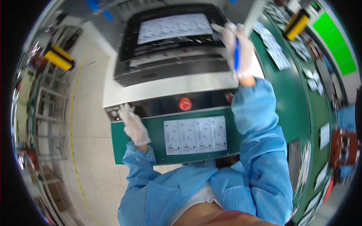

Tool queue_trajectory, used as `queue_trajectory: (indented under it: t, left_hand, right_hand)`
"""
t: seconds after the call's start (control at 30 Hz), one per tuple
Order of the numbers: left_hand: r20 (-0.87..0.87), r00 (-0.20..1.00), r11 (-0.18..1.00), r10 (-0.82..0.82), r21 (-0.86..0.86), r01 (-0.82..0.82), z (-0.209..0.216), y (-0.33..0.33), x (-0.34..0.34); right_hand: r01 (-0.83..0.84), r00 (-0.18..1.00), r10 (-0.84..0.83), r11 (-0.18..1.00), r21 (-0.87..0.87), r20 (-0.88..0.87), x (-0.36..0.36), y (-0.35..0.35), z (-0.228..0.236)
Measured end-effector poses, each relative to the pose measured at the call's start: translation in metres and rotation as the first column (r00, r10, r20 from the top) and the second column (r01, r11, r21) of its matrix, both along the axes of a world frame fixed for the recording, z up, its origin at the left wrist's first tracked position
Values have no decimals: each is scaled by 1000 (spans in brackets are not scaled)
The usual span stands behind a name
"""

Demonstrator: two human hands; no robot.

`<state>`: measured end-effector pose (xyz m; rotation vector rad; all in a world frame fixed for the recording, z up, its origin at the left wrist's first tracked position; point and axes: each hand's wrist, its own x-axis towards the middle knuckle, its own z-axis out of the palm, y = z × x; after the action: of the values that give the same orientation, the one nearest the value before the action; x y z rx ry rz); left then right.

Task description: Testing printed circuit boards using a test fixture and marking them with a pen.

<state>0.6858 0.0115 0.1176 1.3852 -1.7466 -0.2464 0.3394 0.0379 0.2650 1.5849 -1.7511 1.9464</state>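
Observation:
My left hand (134,127), in a white glove, reaches to the left end of the machine's black front strip (158,106). Its fingers are stretched out and slightly apart, at or just over the small silver control there. Higher up on the right, my gloved right hand (241,49) is closed around a slim blue pen-like stick (237,54), beside the black box-shaped fixture (169,73). A pale printed panel (175,28) lies on top of that fixture. Another white panel with dark markings (195,135) rests on the green bench top before me.
A red emergency stop button (185,104) sits mid-strip, with a smaller red button (229,98) to its right. Along the right runs a green bench (290,101) bearing several pale panels. Yellow-and-black posts (59,57) stand either side. Metal racks (51,109) line the left floor.

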Motion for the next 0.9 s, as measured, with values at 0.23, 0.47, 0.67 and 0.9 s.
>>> queue_trajectory:
  t: [0.23,0.47,0.67,0.9]
  left_hand:
    - [-128,987,995,-99,-45,94,-19,12,11]
    - [36,984,984,175,22,-176,0,17,-2]
    - [26,997,907,75,-418,-57,-10,20,3]
    - [76,997,878,-9,-476,44,7,52,-6]
  right_hand:
    - [49,554,-71,997,52,829,0,189,-149]
    - [559,822,-433,737,380,-370,24,172,-114]
    - [-84,652,352,914,398,-671,138,179,-134]
    - [248,467,221,897,367,-856,170,176,-187]
